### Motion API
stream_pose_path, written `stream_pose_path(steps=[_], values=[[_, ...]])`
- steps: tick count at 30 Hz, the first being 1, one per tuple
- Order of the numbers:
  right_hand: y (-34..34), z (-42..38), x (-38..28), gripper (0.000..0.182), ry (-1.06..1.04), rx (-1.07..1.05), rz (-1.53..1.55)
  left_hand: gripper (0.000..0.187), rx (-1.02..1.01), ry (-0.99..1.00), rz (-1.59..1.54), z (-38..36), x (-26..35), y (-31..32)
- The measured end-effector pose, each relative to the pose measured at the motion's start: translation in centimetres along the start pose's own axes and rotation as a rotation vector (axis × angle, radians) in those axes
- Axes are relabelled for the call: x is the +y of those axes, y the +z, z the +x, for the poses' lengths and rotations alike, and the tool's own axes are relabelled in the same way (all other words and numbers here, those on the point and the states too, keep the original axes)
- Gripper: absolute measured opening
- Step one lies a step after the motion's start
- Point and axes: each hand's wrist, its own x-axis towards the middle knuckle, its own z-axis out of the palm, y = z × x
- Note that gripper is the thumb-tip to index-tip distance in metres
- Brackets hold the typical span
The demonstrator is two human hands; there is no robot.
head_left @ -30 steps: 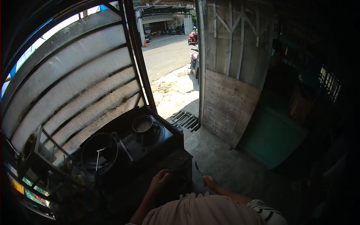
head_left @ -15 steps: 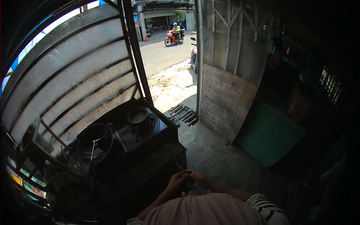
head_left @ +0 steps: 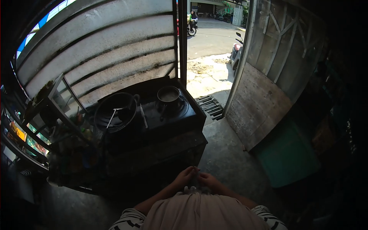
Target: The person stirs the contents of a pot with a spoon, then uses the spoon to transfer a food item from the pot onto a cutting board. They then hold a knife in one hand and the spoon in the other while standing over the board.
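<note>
My left hand (head_left: 184, 178) and my right hand (head_left: 207, 180) meet at the fingertips in front of my body, low in the view. Fingers on both look bent together, and the dark picture hides whether something small is between them. Beyond them is a dark stove counter (head_left: 153, 142). On it a small pan (head_left: 168, 94) sits on the right burner, its handle toward me. To the left, a large black wok (head_left: 132, 119) has a light-coloured utensil (head_left: 112, 118) in it. A thin long utensil (head_left: 143, 116) lies between the two.
A glass case (head_left: 69, 94) stands left of the wok. Behind the stove rises a slatted metal wall (head_left: 126, 42). A doorway shows a road (head_left: 211, 42), a parked scooter (head_left: 235, 55) and a passing motorcycle. A wooden panel (head_left: 260, 107) and green surface (head_left: 287, 153) are right.
The view has turned left, so the stove and doorway appear farther right. On the road, the motorcycle has moved left, partly behind the door post. My hands remain together.
</note>
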Motion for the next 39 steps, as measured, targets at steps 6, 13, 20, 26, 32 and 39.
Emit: stream_pose_path(steps=[6, 13, 20, 26, 32, 39], values=[[2.9, 3.4, -1.7, 0.032, 0.03, -0.098, -0.092, 0.028, 0.17, -0.094, -0.093, -1.7, 2.7, -2.3], [6.4, 9.2, -3.3, 0.028, -0.059, -0.298, -0.263, 0.023, 0.325, -0.104, -0.295, -3.1, 2.8, -8.8], [11.1, 16.7, -7.7, 0.029, 0.013, -0.326, -0.121, 0.028, 0.359, -0.128, -0.062, -2.2, 5.5, -15.9], [11.6, 24.8, -12.7, 0.023, -0.003, -0.212, -0.095, 0.043, 0.346, -0.118, 0.059, 0.8, 7.2, -24.7], [8.8, 27.8, -15.2, 0.018, -0.023, 0.037, 0.01, 0.043, 0.331, -0.302, 0.136, 1.5, 8.4, -30.0], [8.4, 28.9, -11.8, 0.016, 0.027, -0.128, -0.155, 0.042, 0.568, -0.266, 0.072, -0.8, 7.4, -33.5]])
